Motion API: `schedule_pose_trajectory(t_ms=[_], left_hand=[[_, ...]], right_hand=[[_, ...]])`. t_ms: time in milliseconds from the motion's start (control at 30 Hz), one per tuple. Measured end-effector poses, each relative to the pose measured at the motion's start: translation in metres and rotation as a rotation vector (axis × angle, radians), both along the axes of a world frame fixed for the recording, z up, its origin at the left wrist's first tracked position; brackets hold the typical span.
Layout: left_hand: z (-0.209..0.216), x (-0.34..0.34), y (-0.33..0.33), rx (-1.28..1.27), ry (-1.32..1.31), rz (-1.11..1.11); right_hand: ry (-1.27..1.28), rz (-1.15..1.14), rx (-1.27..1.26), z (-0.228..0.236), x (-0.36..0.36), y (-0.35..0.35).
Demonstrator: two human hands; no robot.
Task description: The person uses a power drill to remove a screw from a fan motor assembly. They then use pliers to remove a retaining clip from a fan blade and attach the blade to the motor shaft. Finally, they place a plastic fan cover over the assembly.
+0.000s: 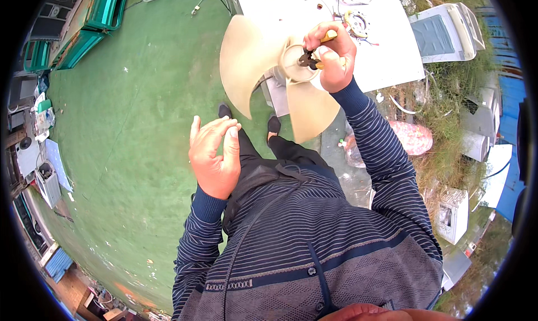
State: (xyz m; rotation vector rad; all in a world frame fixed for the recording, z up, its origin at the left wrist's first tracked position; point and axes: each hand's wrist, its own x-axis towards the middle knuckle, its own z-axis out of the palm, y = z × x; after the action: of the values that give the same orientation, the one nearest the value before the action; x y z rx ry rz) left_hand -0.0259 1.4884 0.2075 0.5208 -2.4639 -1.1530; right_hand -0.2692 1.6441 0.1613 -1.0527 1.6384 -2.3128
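At the far left, a white boxy casing [47, 183] stands amid mixed clutter; above it, toward the upper left, green crates [109, 10] stand at the edge of the green floor [134, 113]; nearer the middle, the left hand [216, 161] hangs in the air over that floor, bare and holding nothing, its fingers loosely bent and the thumb apart from them; it is near the lower tip of the fan's left blade, and the two look apart.

Just right of it and higher up, the cream plastic fan [288, 67] lies in front of the person, one broad blade spreading left over the floor and another pointing down toward the dark shoes [273, 125]; what bears its weight I cannot tell; the right hand [338, 63] is clamped around the yellow handles of the pliers [308, 59], whose dark head is at the fan's hub; whether the jaws bite on anything there I cannot tell.

Behind and to the right spreads a white table [400, 57], with a ring-shaped wound part [364, 26] and loose wires on it; farther right, a pale appliance shell [443, 32] rests by the grass, a pinkish filled bag [413, 137] lies below, and a blue wall [507, 119] closes the right edge.
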Motion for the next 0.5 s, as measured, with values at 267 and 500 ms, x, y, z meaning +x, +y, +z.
schedule_pose_trajectory(t_ms=[267, 500], left_hand=[[-0.007, -0.003, 0.028, 0.068, -0.006, -0.067], [-0.004, -0.034, 0.062, 0.004, 0.018, -0.293]], right_hand=[[-0.043, -0.007, -0.006, -0.002, -0.002, 0.0], [-0.02, -0.018, -0.012, -0.001, -0.003, -0.001]])
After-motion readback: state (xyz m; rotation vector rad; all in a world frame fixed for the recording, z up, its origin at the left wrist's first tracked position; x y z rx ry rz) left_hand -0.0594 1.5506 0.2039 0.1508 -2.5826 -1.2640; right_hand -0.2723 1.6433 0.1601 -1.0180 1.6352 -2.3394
